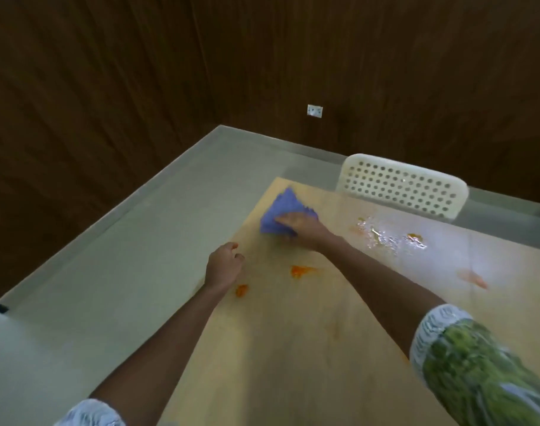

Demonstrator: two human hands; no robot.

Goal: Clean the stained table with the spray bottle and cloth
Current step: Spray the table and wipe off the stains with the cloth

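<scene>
- My left hand (224,265) hovers loosely curled and holding nothing at the left edge of the pale wooden table (293,348).
- Just right of it lie the small orange stain (241,290) and the larger orange smear (301,271).
- My right hand (299,229) presses the crumpled purple cloth (277,215) flat near the far left corner, its peak pointing away from me.
- The stains sit nearer me than the cloth, so I judge the wipe pulls back.
- Far right, the wet sprayed patch (391,235); the spray bottle is out of view.

1. Setting: plain indoor room, possibly a dining or meeting corner.
2. Evidence: dark wood-panelled walls (109,72); white wall socket (314,110); pale wooden table (293,348); white perforated plastic chair (400,187); grey-green floor (124,272).
</scene>
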